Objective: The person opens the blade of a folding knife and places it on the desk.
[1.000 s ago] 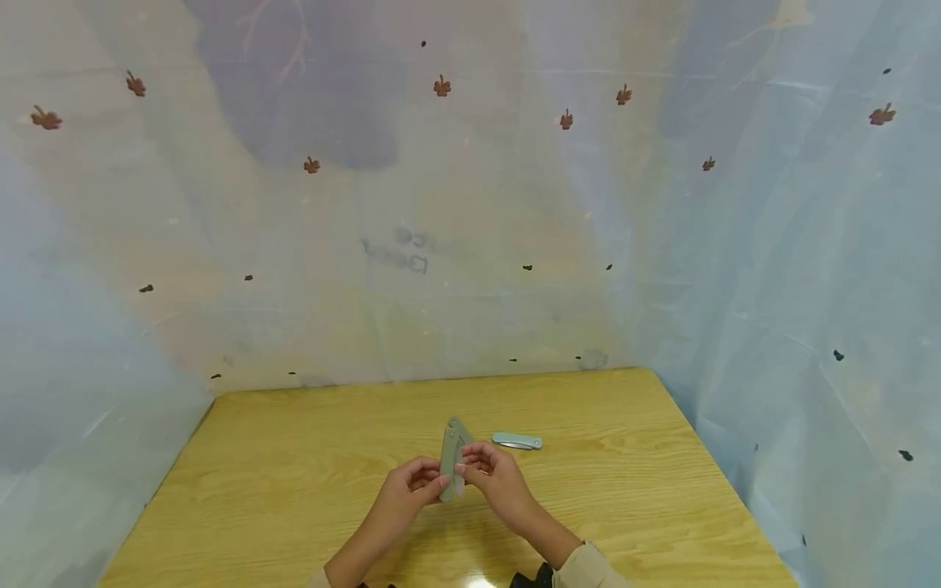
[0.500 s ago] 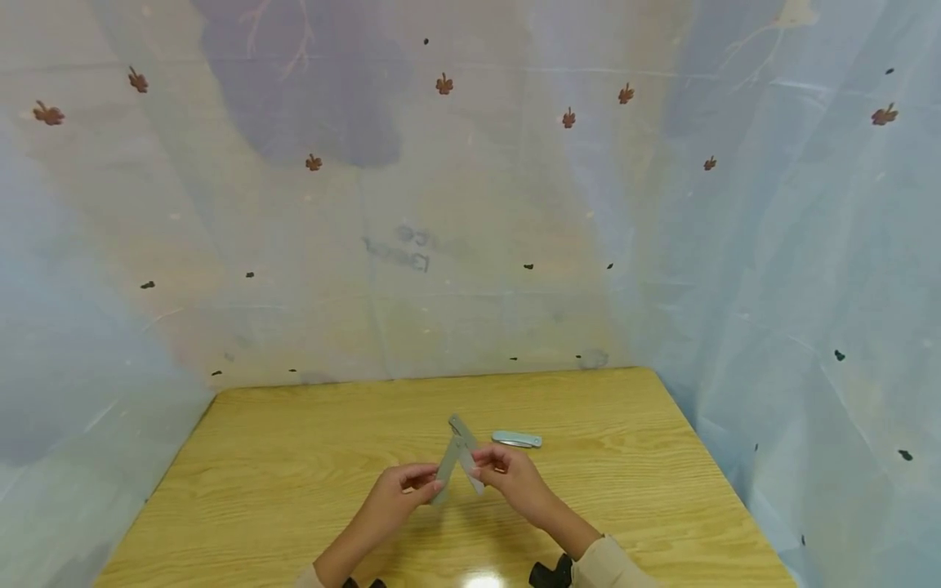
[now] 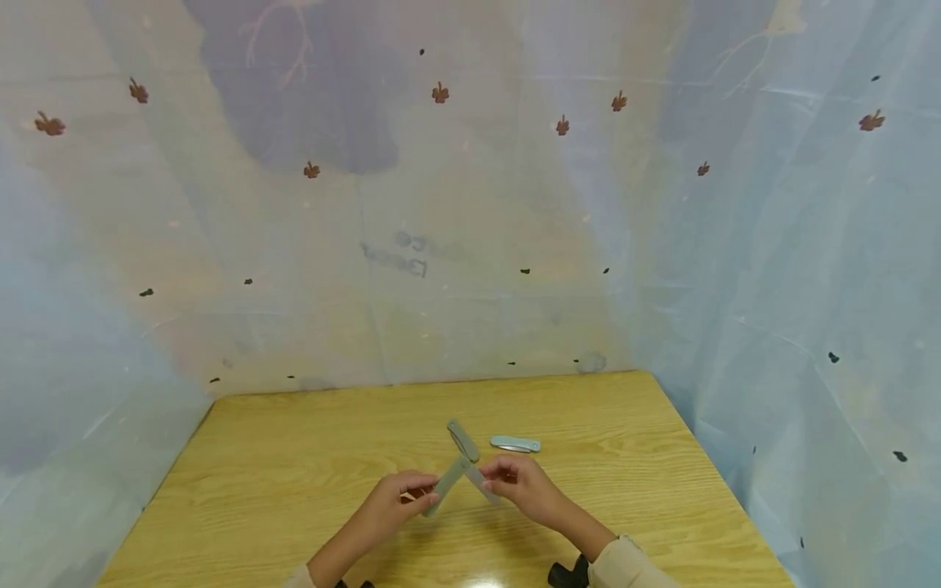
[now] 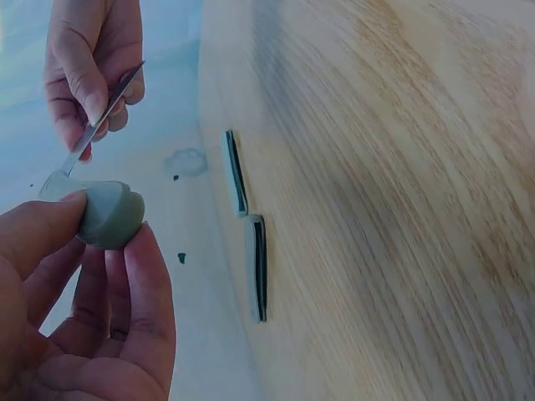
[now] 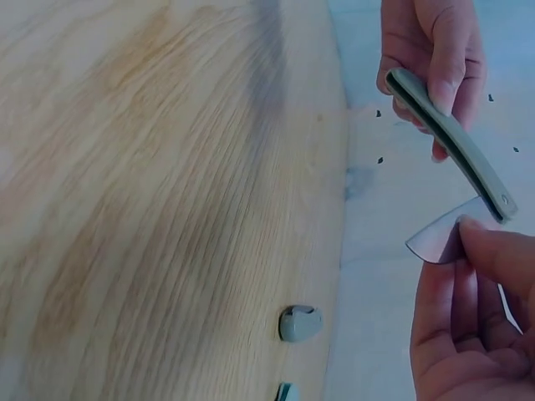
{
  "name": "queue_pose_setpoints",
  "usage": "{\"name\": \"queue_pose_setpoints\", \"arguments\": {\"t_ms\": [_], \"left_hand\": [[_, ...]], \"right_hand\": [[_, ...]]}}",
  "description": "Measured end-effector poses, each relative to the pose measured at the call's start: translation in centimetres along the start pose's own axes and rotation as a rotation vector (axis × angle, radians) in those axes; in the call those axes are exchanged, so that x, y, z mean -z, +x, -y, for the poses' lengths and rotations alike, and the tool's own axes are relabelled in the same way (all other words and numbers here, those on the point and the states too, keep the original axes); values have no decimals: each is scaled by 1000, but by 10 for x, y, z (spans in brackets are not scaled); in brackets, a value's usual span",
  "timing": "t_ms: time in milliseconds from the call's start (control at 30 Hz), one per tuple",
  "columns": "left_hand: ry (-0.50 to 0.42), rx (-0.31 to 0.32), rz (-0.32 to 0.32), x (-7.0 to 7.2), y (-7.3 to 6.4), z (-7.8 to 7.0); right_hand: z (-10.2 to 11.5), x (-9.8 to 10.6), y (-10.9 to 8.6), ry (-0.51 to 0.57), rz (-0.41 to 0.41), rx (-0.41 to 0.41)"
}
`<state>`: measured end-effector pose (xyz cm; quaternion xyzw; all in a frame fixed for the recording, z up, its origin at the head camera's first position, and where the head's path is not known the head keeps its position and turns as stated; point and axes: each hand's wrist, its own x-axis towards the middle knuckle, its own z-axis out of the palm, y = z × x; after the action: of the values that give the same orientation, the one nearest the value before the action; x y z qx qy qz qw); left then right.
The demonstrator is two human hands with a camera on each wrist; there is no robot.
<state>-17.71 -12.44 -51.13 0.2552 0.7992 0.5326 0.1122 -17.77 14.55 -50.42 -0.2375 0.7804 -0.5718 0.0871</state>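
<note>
Between my hands is a folding knife with a grey-green handle (image 3: pixel 446 487), its blade swung partway out so the two form a V. My left hand (image 3: pixel 391 505) pinches the handle's lower end between thumb and fingers. With thumb and fingers my right hand (image 3: pixel 531 492) pinches the shiny blade (image 5: pixel 439 237), as the right wrist view shows. The pivot end of the handle (image 5: pixel 468 154) lies close to my right thumb in that view. Beyond the hands, a second, grey-green folded knife (image 3: pixel 463 441) and a pale blue-green folded knife (image 3: pixel 515 443) lie on the table.
The wood-grain table (image 3: pixel 316 441) ends at a pale printed sheet (image 3: pixel 470 269) hung behind it, with more sheeting at both sides. A black device (image 3: pixel 569 573) shows near the right wrist. Light-coloured sleeves (image 3: pixel 626 563) cover the forearms.
The hands have moved apart and nearer the body. The blade has swung farther out from the handle, widening the V. The folded knives on the table have stayed put.
</note>
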Motion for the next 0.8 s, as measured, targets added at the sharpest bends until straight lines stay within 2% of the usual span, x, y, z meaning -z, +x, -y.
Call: {"name": "queue_pose_setpoints", "arguments": {"t_ms": [233,500,667,800], "left_hand": [[46,-20,58,4,0,2],[127,-5,90,7,-3,8],[180,-27,106,8,-3,10],[274,-55,121,8,0,8]], "right_hand": [[3,4,-3,-65,53,25],[33,5,-12,-211,113,91],[15,6,-9,-305,145,165],[-1,6,-6,-415,159,201]]}}
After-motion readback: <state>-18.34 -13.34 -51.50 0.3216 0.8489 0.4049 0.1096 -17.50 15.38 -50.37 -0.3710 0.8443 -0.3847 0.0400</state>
